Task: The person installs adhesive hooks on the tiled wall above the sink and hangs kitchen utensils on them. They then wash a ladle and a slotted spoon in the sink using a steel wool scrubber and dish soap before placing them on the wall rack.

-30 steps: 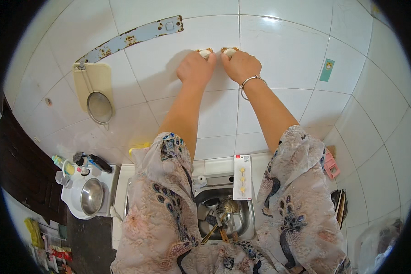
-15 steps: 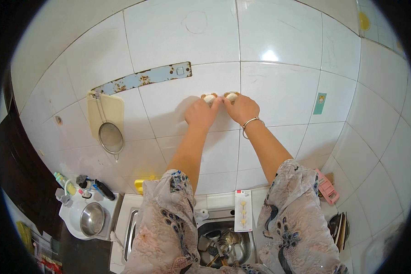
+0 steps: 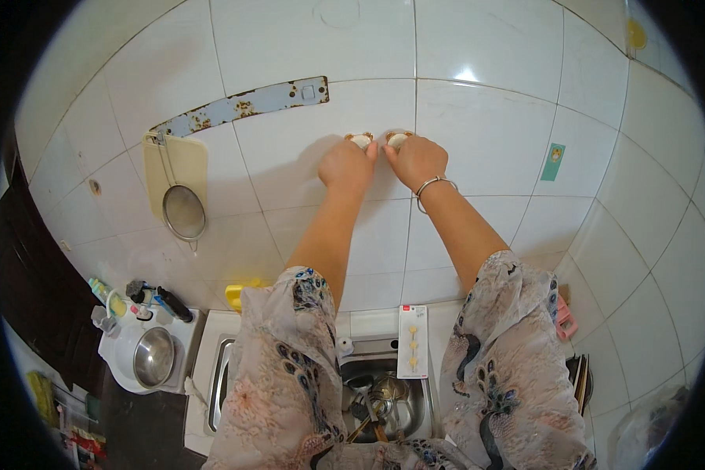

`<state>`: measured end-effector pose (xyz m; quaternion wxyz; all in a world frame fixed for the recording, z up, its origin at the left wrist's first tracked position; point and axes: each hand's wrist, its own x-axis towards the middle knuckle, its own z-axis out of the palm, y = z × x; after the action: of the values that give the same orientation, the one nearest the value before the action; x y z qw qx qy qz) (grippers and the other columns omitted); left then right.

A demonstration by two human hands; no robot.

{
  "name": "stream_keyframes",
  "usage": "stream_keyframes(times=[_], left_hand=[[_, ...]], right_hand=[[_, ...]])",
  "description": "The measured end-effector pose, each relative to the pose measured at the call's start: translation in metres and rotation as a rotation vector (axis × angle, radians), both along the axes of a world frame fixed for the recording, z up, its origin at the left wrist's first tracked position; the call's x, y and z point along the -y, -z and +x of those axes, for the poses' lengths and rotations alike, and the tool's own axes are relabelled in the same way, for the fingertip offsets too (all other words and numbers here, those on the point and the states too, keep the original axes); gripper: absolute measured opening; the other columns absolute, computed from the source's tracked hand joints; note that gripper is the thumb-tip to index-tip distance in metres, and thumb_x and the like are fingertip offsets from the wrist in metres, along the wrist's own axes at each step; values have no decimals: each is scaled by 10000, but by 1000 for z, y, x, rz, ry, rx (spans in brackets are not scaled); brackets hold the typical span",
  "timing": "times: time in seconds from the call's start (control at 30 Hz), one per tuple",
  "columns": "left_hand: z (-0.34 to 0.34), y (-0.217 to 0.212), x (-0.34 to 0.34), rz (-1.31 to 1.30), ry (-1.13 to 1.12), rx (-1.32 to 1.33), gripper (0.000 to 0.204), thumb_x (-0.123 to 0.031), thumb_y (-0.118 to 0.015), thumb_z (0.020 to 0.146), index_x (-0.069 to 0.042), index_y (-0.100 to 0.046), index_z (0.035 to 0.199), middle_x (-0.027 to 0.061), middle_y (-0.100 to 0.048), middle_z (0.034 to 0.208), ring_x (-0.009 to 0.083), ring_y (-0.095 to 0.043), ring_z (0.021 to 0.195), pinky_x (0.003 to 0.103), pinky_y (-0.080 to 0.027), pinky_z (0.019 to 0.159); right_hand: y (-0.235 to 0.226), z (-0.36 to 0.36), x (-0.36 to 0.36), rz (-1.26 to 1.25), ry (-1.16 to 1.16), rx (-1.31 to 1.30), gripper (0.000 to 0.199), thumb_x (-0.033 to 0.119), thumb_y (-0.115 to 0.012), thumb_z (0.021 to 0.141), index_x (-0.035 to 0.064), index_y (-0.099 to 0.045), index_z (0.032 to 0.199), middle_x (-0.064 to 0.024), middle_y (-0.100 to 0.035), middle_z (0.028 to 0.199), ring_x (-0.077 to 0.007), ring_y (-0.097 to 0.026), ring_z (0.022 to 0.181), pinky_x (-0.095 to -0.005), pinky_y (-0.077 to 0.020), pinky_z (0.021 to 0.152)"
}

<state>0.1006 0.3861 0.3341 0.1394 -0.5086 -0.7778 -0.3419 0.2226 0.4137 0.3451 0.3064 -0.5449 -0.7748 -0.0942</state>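
Note:
Both of my arms reach up to the white tiled wall, where two small cream-and-brown wall hooks sit side by side. My left hand (image 3: 346, 167) is closed at the left wall hook (image 3: 359, 140), its thumb along the right side. Beside it, my right hand (image 3: 417, 164), with a silver bangle at the wrist, is closed at the right wall hook (image 3: 399, 140). A small gap separates the two thumbs. Only the upper part of each hook shows; my fingers cover the rest.
A rusty metal strip (image 3: 243, 105) crosses the wall at upper left. From it hang a strainer (image 3: 184, 211) and a cream cutting board (image 3: 192, 160). Below are a sink (image 3: 423, 419) holding utensils, a white package card (image 3: 413, 342), a steel bowl (image 3: 154, 357) and a yellow object (image 3: 239, 294).
The whole view has shifted, so the wall and hands appear higher. My thumbs, close together before, are now a little apart. Both hands stay at the hooks.

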Motion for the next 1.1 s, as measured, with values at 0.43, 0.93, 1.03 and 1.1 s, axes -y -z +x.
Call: stream_keyframes(times=[0.43,0.93,1.03,1.1], left_hand=[[-14,0,23,-71,112,40,506,-538,-556,780,-48,-608,894,116,-636,878,266,-628,820,388,-499,626],[-17,36,23,473,352,275,344,-381,-590,800,-58,-577,917,63,-597,790,221,-584,746,356,-453,657],[-18,44,18,473,357,347,333,-355,-576,814,-68,-562,983,55,-587,807,208,-571,725,349,-448,661],[-19,49,15,515,380,403,337,-311,-579,817,-56,-546,1035,64,-577,831,187,-550,697,330,-444,653]], right_hand=[[7,0,3,-116,-27,-282,461,514,-511,804,77,-659,798,-102,-658,781,-255,-637,716,-335,-488,583],[16,-2,-5,-16,15,-232,466,500,-523,808,50,-635,762,-94,-643,707,-248,-631,658,-355,-475,537],[14,-3,1,17,-4,-224,498,531,-519,802,50,-640,752,-109,-643,723,-252,-633,680,-358,-478,557],[5,4,8,-3,-34,-161,457,509,-560,785,58,-628,814,-114,-635,760,-259,-627,687,-359,-480,566]])
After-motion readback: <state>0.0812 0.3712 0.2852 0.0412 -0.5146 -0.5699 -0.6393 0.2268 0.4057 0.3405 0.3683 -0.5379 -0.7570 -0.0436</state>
